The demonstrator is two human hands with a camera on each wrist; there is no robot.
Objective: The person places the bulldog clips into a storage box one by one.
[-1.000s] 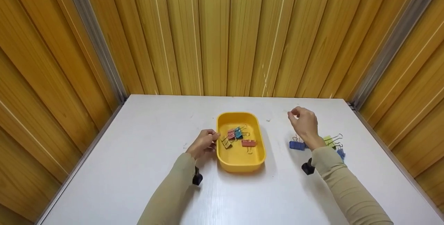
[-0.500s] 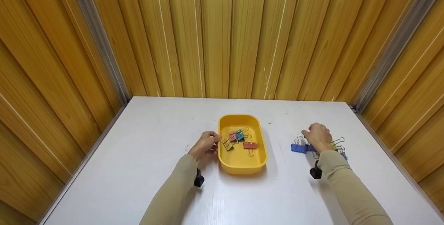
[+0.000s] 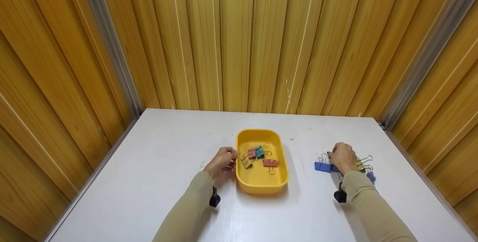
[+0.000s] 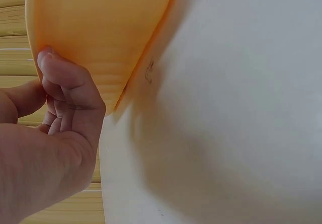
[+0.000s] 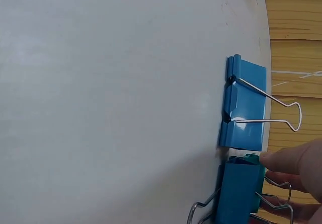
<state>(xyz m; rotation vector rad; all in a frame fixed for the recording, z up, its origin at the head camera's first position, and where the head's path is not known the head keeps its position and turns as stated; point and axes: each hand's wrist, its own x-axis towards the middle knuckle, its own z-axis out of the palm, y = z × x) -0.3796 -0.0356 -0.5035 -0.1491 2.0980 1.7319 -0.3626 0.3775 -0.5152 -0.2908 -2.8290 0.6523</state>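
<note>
While my left hand [image 3: 223,160] pinches the left rim of the yellow tray [image 3: 263,189], where a light, steady hold should keep it from sliding, four clips [image 3: 270,163] lie inside it, and to its right a blue clip [image 3: 322,166] lies on the worktop [image 3: 168,152], just beside a darker blue one [image 5: 235,191]. Next along, my right hand [image 3: 344,158] has its thumb [image 5: 287,159] at a green clip [image 5: 259,183] behind that darker one, though I cannot tell whether the fingers grip it; best to pinch its body squarely, clear of the wire handles [image 5: 276,205], leaving the yellow-green clip [image 3: 360,166] farther right undisturbed.
</note>
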